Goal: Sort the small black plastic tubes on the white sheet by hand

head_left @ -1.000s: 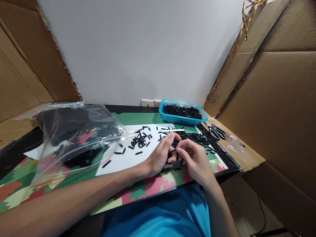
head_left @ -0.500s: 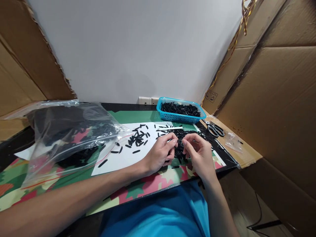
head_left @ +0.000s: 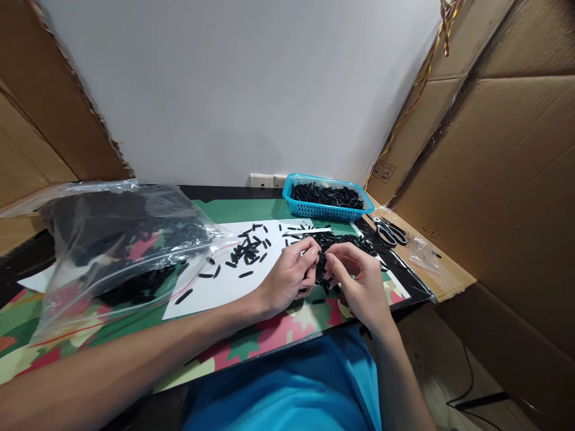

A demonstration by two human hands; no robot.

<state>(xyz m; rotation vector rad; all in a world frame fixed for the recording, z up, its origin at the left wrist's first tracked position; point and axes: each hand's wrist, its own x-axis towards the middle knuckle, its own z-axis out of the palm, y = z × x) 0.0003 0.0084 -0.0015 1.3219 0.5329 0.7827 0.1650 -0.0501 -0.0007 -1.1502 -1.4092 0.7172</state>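
My left hand (head_left: pixel 294 273) is closed, thumb pressed to the curled forefinger. Whatever it pinches is too small to make out. Just to its right, my right hand (head_left: pixel 362 278) also has thumb and fingertips drawn together, and what lies between them is hidden. Both hands are above a heap of small black strips (head_left: pixel 354 241), with a narrow gap between their fingertips. More loose black pieces (head_left: pixel 246 254) lie scattered on a white sheet (head_left: pixel 206 296) left of my hands. A thin white strip (head_left: pixel 309 231) rests behind them.
A blue basket (head_left: pixel 330 213) full of black pieces stands at the back. Scissors (head_left: pixel 390 233) and a small clear bag (head_left: pixel 424 256) lie on the right. A large zip bag (head_left: pixel 135 224) holding black pieces covers the left side. Cardboard walls (head_left: pixel 507 161) flank the table.
The view has shifted slightly. My right fingertips have come a little closer to my left hand. The left hand keeps its pinch, and the things on the table lie as before.
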